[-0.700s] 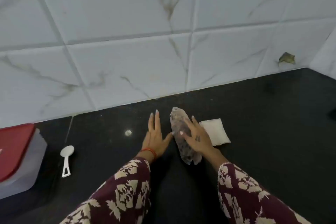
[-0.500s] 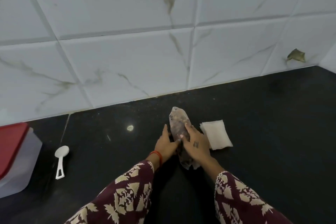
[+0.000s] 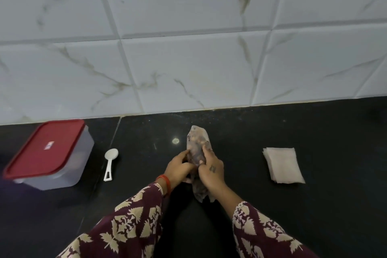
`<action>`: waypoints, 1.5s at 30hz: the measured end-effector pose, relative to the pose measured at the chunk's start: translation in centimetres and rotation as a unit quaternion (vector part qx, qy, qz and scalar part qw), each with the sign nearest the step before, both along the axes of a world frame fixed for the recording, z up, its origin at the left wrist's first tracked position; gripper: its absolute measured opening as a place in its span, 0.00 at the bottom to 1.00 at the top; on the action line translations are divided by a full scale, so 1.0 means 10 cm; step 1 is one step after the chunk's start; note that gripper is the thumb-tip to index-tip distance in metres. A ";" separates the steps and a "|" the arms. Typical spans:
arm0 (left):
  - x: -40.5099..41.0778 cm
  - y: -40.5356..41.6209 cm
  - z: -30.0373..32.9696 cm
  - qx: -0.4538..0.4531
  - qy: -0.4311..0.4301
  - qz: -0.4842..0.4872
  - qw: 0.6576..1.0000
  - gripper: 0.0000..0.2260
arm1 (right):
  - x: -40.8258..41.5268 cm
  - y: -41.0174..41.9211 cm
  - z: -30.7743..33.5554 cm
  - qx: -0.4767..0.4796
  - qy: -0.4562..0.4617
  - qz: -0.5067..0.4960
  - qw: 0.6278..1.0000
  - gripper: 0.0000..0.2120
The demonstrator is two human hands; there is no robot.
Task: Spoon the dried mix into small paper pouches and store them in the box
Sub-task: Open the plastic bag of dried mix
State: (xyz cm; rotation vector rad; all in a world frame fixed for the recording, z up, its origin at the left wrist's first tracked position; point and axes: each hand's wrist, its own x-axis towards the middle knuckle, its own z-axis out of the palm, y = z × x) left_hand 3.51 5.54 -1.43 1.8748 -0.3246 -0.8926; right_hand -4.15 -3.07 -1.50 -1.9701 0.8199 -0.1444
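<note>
At the middle of the dark tabletop [image 3: 272, 216], a long translucent bag of dried mix [image 3: 196, 148] is being held between both hands, its far end pointing toward the tiled wall [image 3: 188, 58] and its near end lying toward the person. The bag is being gripped from the left by the left hand [image 3: 179, 168], whose fingers [image 3: 189, 166] are being curled in against the bag's side, thumb up near its upper part. It is being gripped from the right by the right hand [image 3: 210, 170], whose fingers [image 3: 204, 153] are being wrapped over the top of the bag — brown pieces are being shown through the thin wrapping above them. An orange band [image 3: 165, 182] is being worn on the left wrist, and both forearms are being covered by maroon sleeves [image 3: 129, 228] printed with pale leaves.

Well to the right of the hands, a stack of small white paper pouches [image 3: 282, 164] is being kept flat on the tabletop, apart from the bag. To the left, a white plastic spoon [image 3: 111, 163] is being left lying with its bowl toward the wall. Further left again — near the wall — a clear storage box [image 3: 69, 172] is being kept closed under a red lid [image 3: 45, 148]; what it contains cannot be told. A small bright reflection [image 3: 175, 141] is being shown on the tabletop just left of the bag's far end.
</note>
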 end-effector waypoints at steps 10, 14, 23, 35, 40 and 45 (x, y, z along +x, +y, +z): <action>-0.06 0.25 -0.05 0.066 -0.166 -0.040 0.983 0.35 | -0.12 -0.10 0.17 0.099 0.030 -0.096 0.990 0.23; -0.15 0.24 0.06 0.085 -0.209 -0.059 0.973 0.29 | -0.07 -0.11 0.23 0.228 0.060 -0.102 0.967 0.19; -0.17 0.26 0.27 0.096 -0.247 -0.090 0.960 0.27 | 0.10 -0.13 0.59 0.292 0.061 -0.108 0.948 0.04; 0.03 0.39 0.63 -0.028 -0.035 -0.015 0.999 0.24 | 0.21 0.07 1.03 0.312 0.061 -0.058 0.946 0.18; 0.10 0.46 0.76 -0.071 0.006 -0.005 0.997 0.21 | 0.29 0.10 1.12 0.318 0.054 -0.040 0.946 0.27; 0.12 0.50 0.97 -0.126 0.086 -0.017 0.988 0.17 | 0.37 0.15 1.15 0.319 0.053 -0.043 0.945 0.20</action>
